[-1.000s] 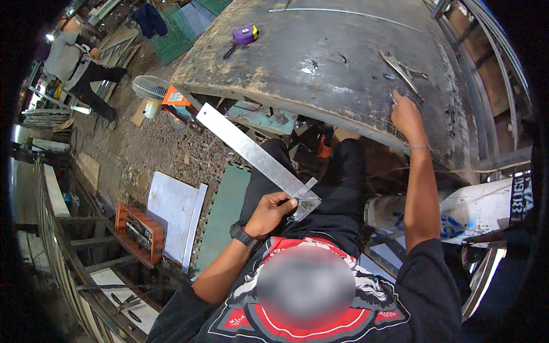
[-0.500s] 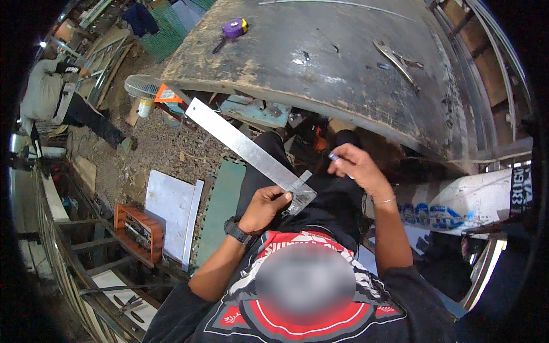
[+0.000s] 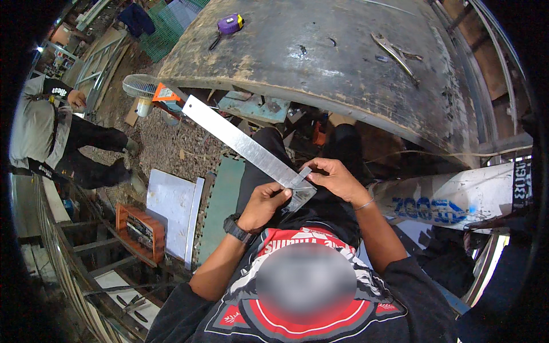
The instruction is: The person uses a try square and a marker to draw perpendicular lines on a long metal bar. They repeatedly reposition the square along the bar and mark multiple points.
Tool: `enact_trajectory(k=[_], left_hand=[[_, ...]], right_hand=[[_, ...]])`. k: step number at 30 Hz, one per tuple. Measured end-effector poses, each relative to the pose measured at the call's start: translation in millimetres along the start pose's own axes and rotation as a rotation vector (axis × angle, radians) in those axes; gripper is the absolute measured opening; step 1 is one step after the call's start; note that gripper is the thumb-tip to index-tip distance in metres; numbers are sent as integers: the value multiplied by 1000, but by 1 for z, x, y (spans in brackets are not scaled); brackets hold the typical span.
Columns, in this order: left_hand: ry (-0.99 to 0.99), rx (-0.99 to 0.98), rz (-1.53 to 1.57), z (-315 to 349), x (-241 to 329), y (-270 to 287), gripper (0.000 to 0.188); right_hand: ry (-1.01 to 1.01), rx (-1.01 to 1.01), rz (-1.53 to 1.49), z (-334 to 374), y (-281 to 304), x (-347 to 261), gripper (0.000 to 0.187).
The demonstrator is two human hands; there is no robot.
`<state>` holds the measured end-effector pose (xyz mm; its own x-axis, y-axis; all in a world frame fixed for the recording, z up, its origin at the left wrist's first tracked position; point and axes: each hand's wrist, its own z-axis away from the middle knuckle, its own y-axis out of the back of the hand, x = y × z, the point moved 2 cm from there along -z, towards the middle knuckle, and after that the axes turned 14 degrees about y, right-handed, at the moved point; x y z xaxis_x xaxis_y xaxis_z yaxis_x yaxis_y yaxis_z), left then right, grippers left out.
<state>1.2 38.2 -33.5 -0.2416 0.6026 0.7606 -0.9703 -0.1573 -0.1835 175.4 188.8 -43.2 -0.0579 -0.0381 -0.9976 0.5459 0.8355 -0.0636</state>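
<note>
A long flat metal square (image 3: 240, 141) lies slantwise over my lap, its holed end pointing to the far left. Across its near end runs a short grey strip (image 3: 299, 177), beside a triangular part. My left hand (image 3: 264, 206) grips this near end, thumb on top. At the right end of the strip, my right hand (image 3: 337, 180) has its fingers pinched together, close against the square. What sits between those fingers is hidden.
On the worn workbench (image 3: 274, 51) ahead lie a purple tape measure (image 3: 230, 23) and locking pliers (image 3: 394, 57). A fan (image 3: 141, 87) stands to the left, near another person (image 3: 43, 131). A white cylinder (image 3: 446, 197) lies at my right, an orange frame (image 3: 140, 233) at my left.
My right hand has come left and down to the near end of the square; before, it was held apart with a small pale-purple thing in its fingers. The other person has moved nearer.
</note>
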Motion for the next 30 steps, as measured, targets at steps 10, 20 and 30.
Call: enact_trajectory(k=[10,20,30], left_hand=[[-17,-21,8,-1,0,0,18],[-9,-29,35,0,0,-1,18],[24,-2,21,-4,-8,0,21]], right_hand=[[-27,-26,-75,1,0,6,23],[-63,-60,-65,2,4,6,23],[-73,-114,2,0,10,-2,21]])
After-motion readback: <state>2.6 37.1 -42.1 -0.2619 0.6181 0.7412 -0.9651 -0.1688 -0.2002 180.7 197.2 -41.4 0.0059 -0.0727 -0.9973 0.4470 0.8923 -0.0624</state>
